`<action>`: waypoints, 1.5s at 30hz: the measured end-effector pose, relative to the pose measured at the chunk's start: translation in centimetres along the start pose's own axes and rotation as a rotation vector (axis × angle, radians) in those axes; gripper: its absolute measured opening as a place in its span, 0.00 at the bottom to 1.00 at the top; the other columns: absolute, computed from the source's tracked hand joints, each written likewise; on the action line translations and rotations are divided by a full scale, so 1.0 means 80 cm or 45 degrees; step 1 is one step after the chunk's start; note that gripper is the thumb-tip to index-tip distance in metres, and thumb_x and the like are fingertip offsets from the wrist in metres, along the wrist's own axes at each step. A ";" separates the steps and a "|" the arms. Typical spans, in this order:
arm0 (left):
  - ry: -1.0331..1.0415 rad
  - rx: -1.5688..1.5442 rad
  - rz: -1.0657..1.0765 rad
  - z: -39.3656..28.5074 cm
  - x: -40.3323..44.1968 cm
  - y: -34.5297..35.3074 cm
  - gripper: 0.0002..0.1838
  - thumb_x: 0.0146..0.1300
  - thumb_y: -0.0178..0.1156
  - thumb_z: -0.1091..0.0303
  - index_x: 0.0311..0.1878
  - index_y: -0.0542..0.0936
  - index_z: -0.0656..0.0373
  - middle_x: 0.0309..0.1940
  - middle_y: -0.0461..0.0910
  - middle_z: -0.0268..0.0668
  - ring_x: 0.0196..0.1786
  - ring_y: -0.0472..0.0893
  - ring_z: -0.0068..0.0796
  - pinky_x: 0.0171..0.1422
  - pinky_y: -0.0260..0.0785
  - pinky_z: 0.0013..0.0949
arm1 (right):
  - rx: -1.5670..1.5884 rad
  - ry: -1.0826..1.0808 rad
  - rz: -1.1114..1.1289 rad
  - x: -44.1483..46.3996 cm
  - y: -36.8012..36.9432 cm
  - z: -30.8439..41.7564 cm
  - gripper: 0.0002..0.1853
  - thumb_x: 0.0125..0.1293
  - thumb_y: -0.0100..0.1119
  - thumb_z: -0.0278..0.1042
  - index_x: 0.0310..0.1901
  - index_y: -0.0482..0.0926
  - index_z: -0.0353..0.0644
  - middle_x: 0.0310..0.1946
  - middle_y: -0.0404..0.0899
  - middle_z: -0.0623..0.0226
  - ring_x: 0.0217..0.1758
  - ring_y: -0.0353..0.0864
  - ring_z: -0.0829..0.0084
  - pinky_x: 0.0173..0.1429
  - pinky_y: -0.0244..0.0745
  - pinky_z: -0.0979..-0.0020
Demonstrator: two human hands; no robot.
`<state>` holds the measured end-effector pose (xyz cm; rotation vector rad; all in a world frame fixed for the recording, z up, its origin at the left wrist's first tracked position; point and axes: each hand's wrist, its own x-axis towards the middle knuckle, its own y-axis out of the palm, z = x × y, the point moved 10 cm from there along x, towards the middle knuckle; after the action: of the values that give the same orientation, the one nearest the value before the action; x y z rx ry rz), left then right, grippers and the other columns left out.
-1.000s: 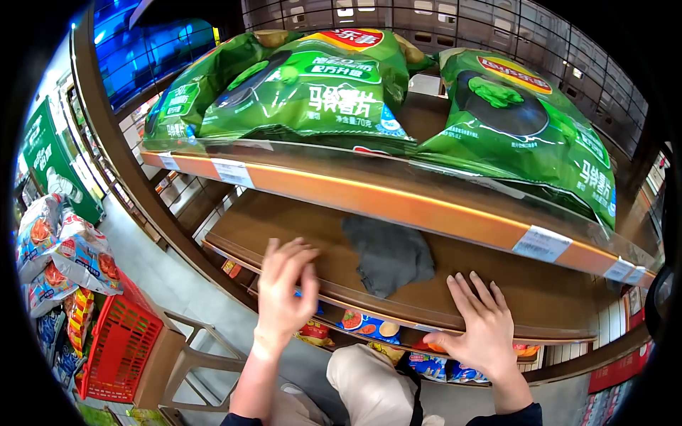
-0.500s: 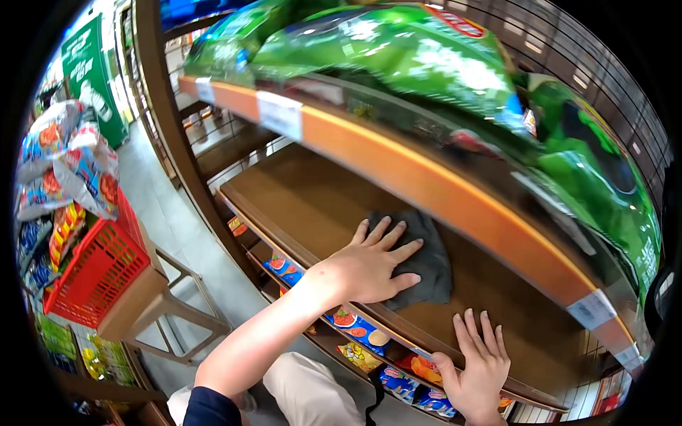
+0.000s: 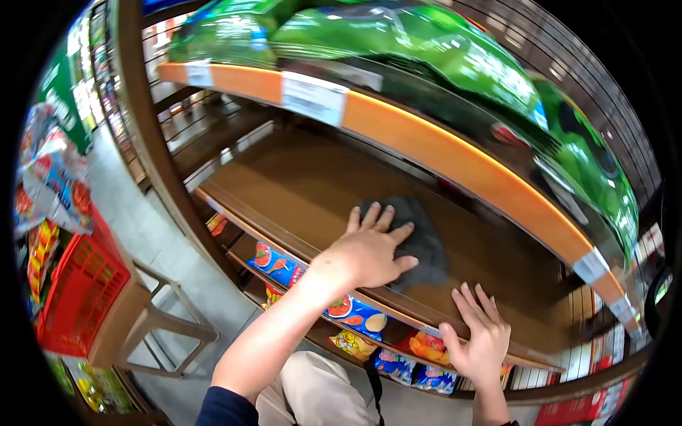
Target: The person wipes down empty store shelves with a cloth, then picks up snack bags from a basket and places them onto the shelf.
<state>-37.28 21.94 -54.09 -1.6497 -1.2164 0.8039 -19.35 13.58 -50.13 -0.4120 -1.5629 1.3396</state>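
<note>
- At far left, we see snack bags (image 3: 60, 177) piled over a red basket (image 3: 67, 298), set on a beige stool (image 3: 163, 323).
- Near the centre, we find the left hand (image 3: 366, 254) laid palm-down, fingers spread, across a dark cloth (image 3: 428, 252).
- Partly covered by that hand, the cloth lies on a brown shelf (image 3: 284, 177); below, we spot colourful packets (image 3: 359, 318).
- Farther right, we see the right hand (image 3: 481, 339), well apart from the left, fingers fanned at the brown shelf's front edge.
- Overhead, stretching toward far right, we make out blurred green bags (image 3: 440, 53) behind an orange shelf front (image 3: 440, 156).
</note>
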 end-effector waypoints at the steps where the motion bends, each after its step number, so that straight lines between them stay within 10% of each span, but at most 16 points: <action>1: 0.009 -0.004 -0.020 0.000 0.001 0.000 0.38 0.71 0.45 0.37 0.77 0.61 0.51 0.77 0.51 0.56 0.80 0.45 0.57 0.82 0.34 0.55 | 0.000 -0.026 -0.031 0.000 -0.003 0.004 0.28 0.55 0.68 0.48 0.53 0.83 0.36 0.53 0.83 0.49 0.60 0.79 0.44 0.64 0.72 0.43; 20: 0.014 0.012 -0.009 -0.003 0.005 -0.005 0.36 0.71 0.47 0.40 0.76 0.64 0.51 0.77 0.50 0.58 0.80 0.44 0.58 0.82 0.33 0.53 | 0.025 -0.018 -0.178 -0.016 -0.015 -0.001 0.30 0.62 0.63 0.59 0.51 0.84 0.38 0.54 0.83 0.55 0.60 0.80 0.52 0.65 0.74 0.52; 25: 0.008 0.025 -0.014 0.001 0.011 -0.002 0.37 0.70 0.49 0.39 0.76 0.63 0.49 0.77 0.50 0.58 0.80 0.44 0.58 0.82 0.33 0.52 | 0.094 0.107 -0.331 -0.040 -0.025 0.003 0.22 0.65 0.63 0.46 0.54 0.81 0.39 0.54 0.82 0.56 0.61 0.76 0.59 0.73 0.57 0.49; 33: 0.008 0.058 -0.039 -0.002 0.005 -0.007 0.38 0.70 0.49 0.38 0.75 0.64 0.52 0.76 0.52 0.60 0.80 0.45 0.60 0.82 0.35 0.53 | 0.026 0.121 -0.601 -0.064 -0.015 0.024 0.20 0.60 0.69 0.44 0.52 0.81 0.46 0.41 0.78 0.68 0.49 0.76 0.66 0.68 0.59 0.52; 45: 0.174 0.378 0.221 -0.073 0.016 -0.010 0.32 0.65 0.60 0.44 0.57 0.81 0.65 0.67 0.69 0.59 0.67 0.72 0.52 0.72 0.63 0.40 | 0.074 0.062 -0.838 -0.075 -0.007 0.021 0.15 0.59 0.70 0.40 0.47 0.82 0.51 0.42 0.79 0.74 0.49 0.77 0.71 0.69 0.58 0.55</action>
<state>-32.00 21.59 -51.15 -1.5496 -0.8231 0.9151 -17.88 7.81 -52.16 0.1100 -1.4378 0.8491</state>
